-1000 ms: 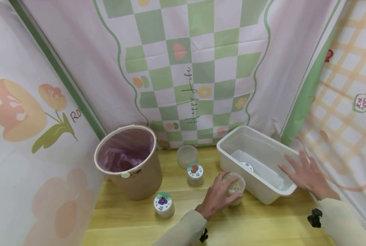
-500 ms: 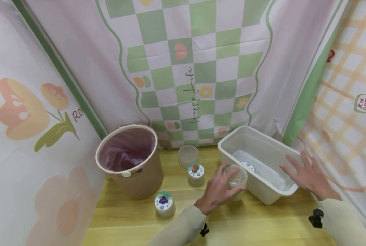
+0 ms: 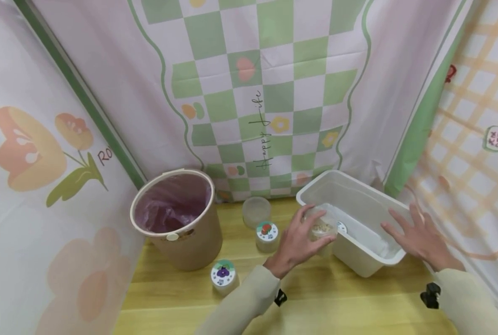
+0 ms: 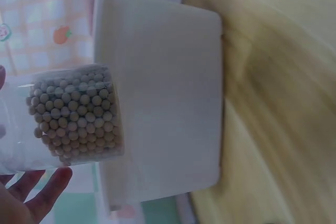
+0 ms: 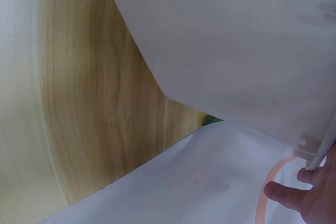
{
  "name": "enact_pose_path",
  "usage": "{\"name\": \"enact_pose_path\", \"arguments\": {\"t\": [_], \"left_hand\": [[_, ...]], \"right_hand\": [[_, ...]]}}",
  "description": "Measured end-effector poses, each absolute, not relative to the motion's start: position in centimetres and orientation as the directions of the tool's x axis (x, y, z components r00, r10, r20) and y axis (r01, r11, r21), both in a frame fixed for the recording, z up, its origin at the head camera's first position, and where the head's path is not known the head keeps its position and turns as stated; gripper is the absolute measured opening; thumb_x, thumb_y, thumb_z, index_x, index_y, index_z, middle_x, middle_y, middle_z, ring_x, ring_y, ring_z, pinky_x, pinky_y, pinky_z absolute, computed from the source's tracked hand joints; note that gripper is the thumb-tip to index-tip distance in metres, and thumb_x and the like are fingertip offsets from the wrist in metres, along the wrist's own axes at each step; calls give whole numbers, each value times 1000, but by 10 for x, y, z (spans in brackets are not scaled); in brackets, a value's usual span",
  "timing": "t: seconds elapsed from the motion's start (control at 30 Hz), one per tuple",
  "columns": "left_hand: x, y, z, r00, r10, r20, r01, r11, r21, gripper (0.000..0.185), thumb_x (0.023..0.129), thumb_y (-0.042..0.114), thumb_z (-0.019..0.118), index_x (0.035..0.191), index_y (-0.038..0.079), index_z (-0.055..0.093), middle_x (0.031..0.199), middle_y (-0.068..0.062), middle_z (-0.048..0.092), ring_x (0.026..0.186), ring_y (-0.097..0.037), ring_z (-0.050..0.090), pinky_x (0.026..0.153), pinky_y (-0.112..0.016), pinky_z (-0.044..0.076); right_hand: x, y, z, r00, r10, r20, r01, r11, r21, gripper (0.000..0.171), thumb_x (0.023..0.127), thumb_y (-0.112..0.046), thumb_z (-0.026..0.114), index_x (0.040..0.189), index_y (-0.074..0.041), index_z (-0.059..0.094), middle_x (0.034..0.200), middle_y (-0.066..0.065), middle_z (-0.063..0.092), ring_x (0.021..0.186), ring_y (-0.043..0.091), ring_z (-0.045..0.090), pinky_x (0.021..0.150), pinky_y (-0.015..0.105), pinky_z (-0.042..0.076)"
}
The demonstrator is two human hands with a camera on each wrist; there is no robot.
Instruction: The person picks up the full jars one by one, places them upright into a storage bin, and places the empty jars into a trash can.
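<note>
My left hand (image 3: 296, 243) grips a clear plastic jar (image 4: 76, 116) by its sides, raised off the table beside the near-left rim of a white plastic bin (image 3: 353, 256). Small round beige balls fill roughly the jar's lower part in the left wrist view, and the jar stays about upright with its top uncovered. At the bin's right end, my right hand (image 3: 420, 239) rests at the rim with fingers spread and straight. Inside the bin lies a white printed lid (image 3: 342, 227), partly hidden behind the jar.
A brown bucket (image 3: 196, 251) with a purple liner stands at the left. Two jars with printed lids, one with a purple picture (image 3: 224, 275) and one with a red picture (image 3: 267, 235), stand between bucket and bin. Behind them is a clear round container (image 3: 256, 211). Printed curtains surround the wooden table (image 3: 307, 307).
My left hand has lifted the jar of balls off the table and raised it to the bin's near rim. The right hand has stayed in place.
</note>
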State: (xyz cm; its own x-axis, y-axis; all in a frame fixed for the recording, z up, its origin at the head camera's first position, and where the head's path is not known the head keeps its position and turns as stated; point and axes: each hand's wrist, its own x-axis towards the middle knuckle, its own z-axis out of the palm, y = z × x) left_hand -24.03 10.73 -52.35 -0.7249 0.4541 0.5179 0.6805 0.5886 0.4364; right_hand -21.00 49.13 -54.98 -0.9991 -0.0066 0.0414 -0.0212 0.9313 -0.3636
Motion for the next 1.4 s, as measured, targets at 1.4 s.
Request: {"name": "enact_pose_path", "arguments": {"t": [1.4], "left_hand": [[-296, 221, -487, -764, 556, 328, 643, 619, 450, 71, 94, 58, 81, 157, 39, 52, 166, 7, 43, 128, -7, 61, 89, -18, 54]], "right_hand": [[-209, 490, -554, -996, 0, 87, -30, 936, -350, 78, 115, -54, 42, 169, 0, 29, 171, 46, -9, 155, 73, -5, 117, 91, 4]]}}
